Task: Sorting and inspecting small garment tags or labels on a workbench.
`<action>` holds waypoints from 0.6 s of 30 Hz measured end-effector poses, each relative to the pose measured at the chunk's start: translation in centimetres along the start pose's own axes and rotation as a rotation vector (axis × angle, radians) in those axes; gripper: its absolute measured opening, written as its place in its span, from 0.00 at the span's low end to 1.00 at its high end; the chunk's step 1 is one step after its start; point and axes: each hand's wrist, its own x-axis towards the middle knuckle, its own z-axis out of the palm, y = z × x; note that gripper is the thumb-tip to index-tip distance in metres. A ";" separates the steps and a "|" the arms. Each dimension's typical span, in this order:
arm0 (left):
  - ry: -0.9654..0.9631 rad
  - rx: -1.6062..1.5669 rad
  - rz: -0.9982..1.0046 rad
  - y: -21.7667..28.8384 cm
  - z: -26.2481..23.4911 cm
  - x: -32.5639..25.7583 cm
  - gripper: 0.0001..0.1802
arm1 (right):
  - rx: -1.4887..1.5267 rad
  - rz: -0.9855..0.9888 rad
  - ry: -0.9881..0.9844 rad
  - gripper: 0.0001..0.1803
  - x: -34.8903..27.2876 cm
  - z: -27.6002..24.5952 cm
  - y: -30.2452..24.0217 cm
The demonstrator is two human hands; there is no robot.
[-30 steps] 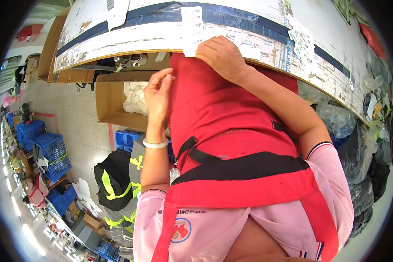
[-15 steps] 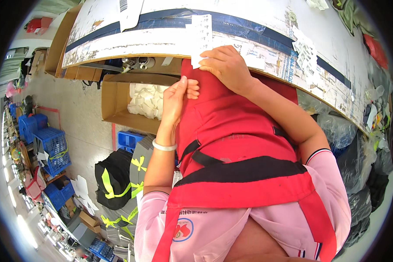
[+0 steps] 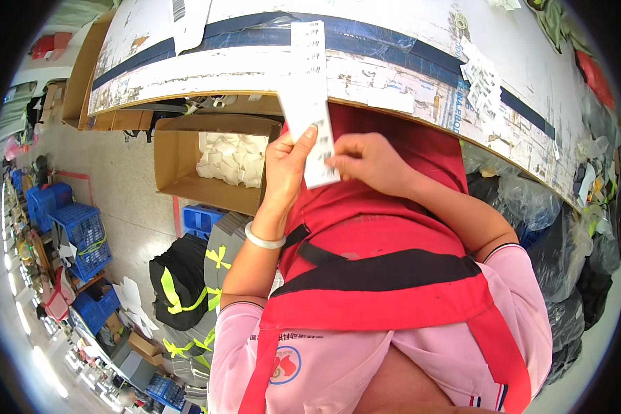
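Note:
A long white strip of printed labels (image 3: 309,90) runs from the table edge down in front of my red apron. My left hand (image 3: 286,162) grips its lower part, the thumb lying on top and the fingers behind. At the strip's right edge, near its lower end, my right hand (image 3: 372,164) is closed with thumb and forefinger pinched on it. Whether a single label is between those fingertips is too small to tell. The strip's upper end lies over the blue band on the table (image 3: 245,69).
Below the table's left edge stands an open cardboard box (image 3: 172,155) of crumpled white paper pieces (image 3: 231,159). Small white label sheets (image 3: 481,83) lie on the table's right side. Plastic-wrapped bundles (image 3: 555,262) sit at the right. Black bundles with yellow-green ties (image 3: 179,279) and blue crates (image 3: 83,234) are at the left.
The label strip has come down toward me off the table. My left hand, earlier beside it, now holds it. My right hand has moved nearer to me, to the strip's right edge.

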 end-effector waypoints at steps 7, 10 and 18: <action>-0.012 0.204 0.006 2.6 1.2 0.6 0.13 | -0.098 -0.242 0.149 0.08 -0.7 -1.6 -1.6; -0.154 0.323 0.041 2.9 2.4 -0.6 0.11 | 0.055 -0.280 0.183 0.07 -0.9 -3.3 -3.5; -0.242 0.265 0.035 2.8 4.2 0.0 0.08 | 0.050 -0.202 0.121 0.08 -2.5 -5.2 -3.0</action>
